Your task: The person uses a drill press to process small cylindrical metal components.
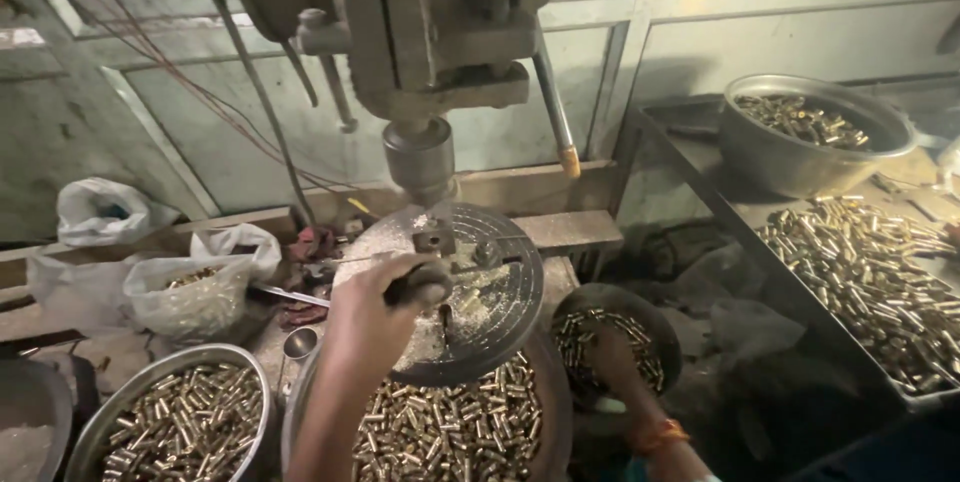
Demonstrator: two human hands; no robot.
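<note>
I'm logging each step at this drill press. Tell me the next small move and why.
Probably lift one brass piece from the dark bowl. The right hand is down among the pieces there, its grip unclear. The left hand holds a dark handle at the round drill table, under the spindle.

Small metalworking workshop. Evidence: worn drill press [420, 32] over a round slotted table [500, 282] strewn with chips; metal bowls [810, 137] and a tray [860, 282] heaped with small brass cylinders [450, 432]; plastic sacks [190, 292]; grimy panelled wall [780, 32].
</note>
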